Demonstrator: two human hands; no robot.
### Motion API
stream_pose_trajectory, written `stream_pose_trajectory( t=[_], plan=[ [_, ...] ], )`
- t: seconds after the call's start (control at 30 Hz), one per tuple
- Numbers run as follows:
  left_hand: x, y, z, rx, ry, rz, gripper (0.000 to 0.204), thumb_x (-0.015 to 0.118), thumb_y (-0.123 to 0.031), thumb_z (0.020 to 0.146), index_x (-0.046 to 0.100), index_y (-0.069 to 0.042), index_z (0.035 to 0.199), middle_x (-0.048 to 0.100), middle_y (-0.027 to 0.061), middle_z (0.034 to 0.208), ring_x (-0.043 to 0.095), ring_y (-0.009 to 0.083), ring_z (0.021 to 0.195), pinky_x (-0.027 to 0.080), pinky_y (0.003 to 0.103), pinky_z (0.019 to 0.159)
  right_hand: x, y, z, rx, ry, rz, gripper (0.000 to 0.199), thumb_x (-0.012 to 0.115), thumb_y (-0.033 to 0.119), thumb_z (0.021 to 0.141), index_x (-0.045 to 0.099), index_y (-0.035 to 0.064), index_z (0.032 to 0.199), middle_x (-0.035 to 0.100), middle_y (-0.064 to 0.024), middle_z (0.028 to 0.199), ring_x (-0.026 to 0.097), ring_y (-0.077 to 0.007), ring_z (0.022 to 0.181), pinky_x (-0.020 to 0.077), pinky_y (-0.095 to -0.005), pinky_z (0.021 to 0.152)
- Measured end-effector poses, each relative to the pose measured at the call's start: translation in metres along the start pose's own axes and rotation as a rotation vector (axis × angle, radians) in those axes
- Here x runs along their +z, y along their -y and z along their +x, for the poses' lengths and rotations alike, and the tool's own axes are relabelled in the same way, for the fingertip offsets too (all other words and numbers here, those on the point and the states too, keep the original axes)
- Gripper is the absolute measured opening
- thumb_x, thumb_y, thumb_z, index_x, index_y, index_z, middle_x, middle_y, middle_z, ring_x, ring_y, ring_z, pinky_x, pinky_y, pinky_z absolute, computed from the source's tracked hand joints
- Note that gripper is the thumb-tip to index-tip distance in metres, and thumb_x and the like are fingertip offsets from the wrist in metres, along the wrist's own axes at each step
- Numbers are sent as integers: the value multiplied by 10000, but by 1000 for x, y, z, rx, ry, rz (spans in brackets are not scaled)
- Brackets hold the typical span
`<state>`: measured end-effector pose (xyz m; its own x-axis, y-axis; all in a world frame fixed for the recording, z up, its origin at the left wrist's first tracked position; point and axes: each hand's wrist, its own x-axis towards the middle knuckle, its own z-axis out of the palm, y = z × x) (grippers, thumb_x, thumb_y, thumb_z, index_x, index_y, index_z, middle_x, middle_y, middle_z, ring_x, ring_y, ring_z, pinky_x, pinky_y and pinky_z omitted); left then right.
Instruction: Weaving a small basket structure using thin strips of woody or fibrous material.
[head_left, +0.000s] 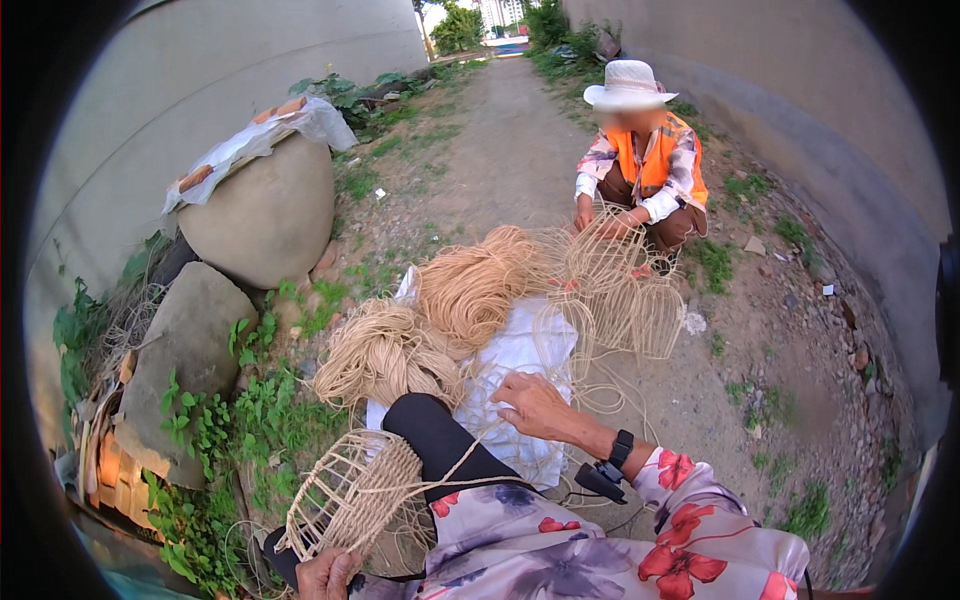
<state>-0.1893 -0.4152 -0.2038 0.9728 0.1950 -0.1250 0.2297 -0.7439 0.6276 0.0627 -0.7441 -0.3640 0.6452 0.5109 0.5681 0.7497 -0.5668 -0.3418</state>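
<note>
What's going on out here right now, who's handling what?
The person wearing the camera holds a half-woven cane basket against the knee with the left hand, while the right hand reaches out to a loose strand over the white sheet. Coils of cane lie on that sheet. Across from them, a crouching co-worker in an orange vest handles another open basket frame.

Dirt ground (700,400) bears white sheet (520,350); cane coils (470,285).

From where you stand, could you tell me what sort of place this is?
Probably an outdoor lane used as a weaving spot: a dirt path between concrete walls, weeds, and coils of cane on a white sheet.
</note>
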Motion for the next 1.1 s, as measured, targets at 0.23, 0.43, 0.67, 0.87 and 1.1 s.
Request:
stream_pose_trajectory(
  t=[0.23,0.43,0.67,0.87,1.1],
  plan=[
    [43,-34,26,339,113,-91,150,591,-118,922,676,5,935,637,167,707,628,327,630,481,377,574,-48,146,41,-335,303,780,214,674,110,843,623,16,1028,615,-121,963,624,-292,867,515,-368,741],
    [58,-14,25,385,100,-69,126,594,-116,913,650,-3,920,615,194,715,598,375,625,459,417,561,-10,160,42,-245,689,1003,157,642,151,900,574,45,995,614,-102,711,632,-303,647,514,-355,622],
    [39,-11,22,385,-10,-62,106,646,-115,880,665,-24,930,628,147,746,604,292,607,456,374,551,-9,154,43,-476,604,607,82,589,94,891,530,38,894,583,-153,753,611,-337,687,481,-419,616],
    [3,3,35,300,-419,164,236,697,-99,830,653,-58,1059,618,108,813,580,211,640,459,319,572,-29,149,67,-157,266,740,67,596,39,874,543,18,910,573,-107,772,608,-329,728,482,-392,626],
    [-6,4,52,184,-115,76,244,689,-68,820,651,-88,1060,661,110,755,624,234,612,488,357,574,-14,142,66,264,581,1053,109,537,125,988,523,18,994,658,-67,827,626,-94,637,528,-252,561]
  ],
)
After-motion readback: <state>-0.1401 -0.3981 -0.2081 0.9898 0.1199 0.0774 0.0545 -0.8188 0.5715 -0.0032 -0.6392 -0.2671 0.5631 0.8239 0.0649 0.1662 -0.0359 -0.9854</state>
